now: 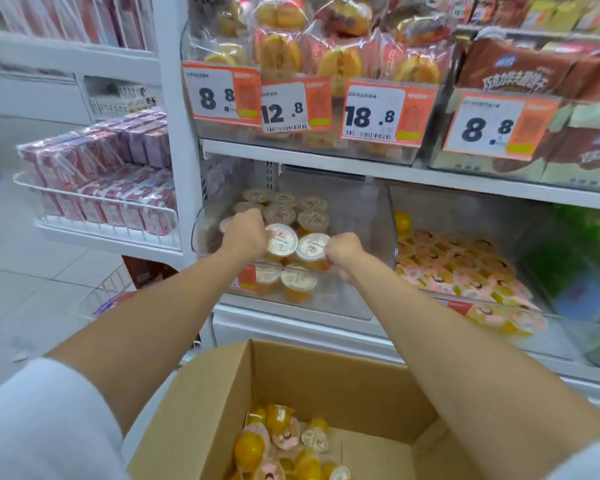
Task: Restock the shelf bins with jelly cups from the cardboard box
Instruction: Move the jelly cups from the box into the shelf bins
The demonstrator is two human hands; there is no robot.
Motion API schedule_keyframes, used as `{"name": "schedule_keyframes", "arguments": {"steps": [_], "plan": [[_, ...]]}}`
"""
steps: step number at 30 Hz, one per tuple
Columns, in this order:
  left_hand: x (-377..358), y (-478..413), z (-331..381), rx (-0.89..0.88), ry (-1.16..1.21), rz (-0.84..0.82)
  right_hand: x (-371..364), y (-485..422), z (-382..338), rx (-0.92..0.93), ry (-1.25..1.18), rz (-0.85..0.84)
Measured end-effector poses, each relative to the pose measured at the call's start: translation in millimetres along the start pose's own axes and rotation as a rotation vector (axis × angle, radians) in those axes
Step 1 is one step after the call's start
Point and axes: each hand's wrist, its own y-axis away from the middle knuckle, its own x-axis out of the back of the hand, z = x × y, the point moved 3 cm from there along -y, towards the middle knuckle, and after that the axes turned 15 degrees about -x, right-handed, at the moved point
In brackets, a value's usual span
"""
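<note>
- Left hand [245, 233]: reached into the clear shelf bin [378, 233], its grip closed around a white-lidded jelly cup [282, 240], lid tilted toward the camera.
- Right hand [343, 252]: at the near right of the same bin, its grip closed on a second white-lidded cup [313, 247], just beside the first; the two lids almost touch.
- Stocked cups [284, 207]: upright rows of white-lidded orange cups fill the far and left part of the bin; two more stand at its near front wall [298, 284].
- Neighbouring bin [465, 268], to the right: heaped with pink-lidded yellow cups, lying at all angles.
- Cardboard box [326, 375]: open, nearest the camera, below both forearms; loose orange jelly cups [284, 441] of both lid kinds lie on its bottom, left of centre.
- Upper shelf [361, 164]: bagged pastries behind price tags [371, 114] reading 8.8, 12.8, 18.8, 8.8.
- Wire rack [94, 209], far left: pink boxed goods.
</note>
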Motion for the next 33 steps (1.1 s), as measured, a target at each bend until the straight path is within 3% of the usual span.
{"name": "schedule_keyframes", "arguments": {"steps": [3,5,8,12,15,19,23,27,29,33], "plan": [[-13.3,-6.8,-13.4,-0.061,-0.217,0.094,1.9,-12.5,-4.2,-0.07,0.002,-0.065],[-16.7,-13.1,-24.5,-0.091,-0.097,0.119,1.8,-12.5,-5.9,-0.092,-0.033,-0.09],[-20.4,-21.2,-26.8,-0.2,0.167,-0.036,-2.4,-13.4,-6.2,-0.055,-0.168,-0.169],[-24.0,-24.9,-23.0,-0.239,0.09,-0.037,-6.2,-11.0,-3.4,-0.01,-0.184,-0.204],[-26.2,-24.0,-18.3,-0.238,0.025,-0.018,-3.2,-5.8,-4.0,0.109,0.017,-0.063],[-20.4,-10.9,-20.6,-0.167,0.095,-0.006,5.1,20.5,-6.9,0.423,0.372,0.22],[-16.7,-5.7,-23.6,-0.096,0.095,-0.049,15.6,43.1,-0.8,0.578,0.513,0.26],[-16.2,2.2,-11.8,-0.115,0.075,-0.188,31.3,66.7,6.2,0.637,0.475,0.306],[-14.3,19.3,3.5,-0.164,-0.028,-0.045,39.7,79.4,14.3,0.671,0.431,0.335],[-16.3,78.0,50.0,-0.331,0.015,0.259,54.1,94.5,53.9,0.62,0.413,0.33]]}}
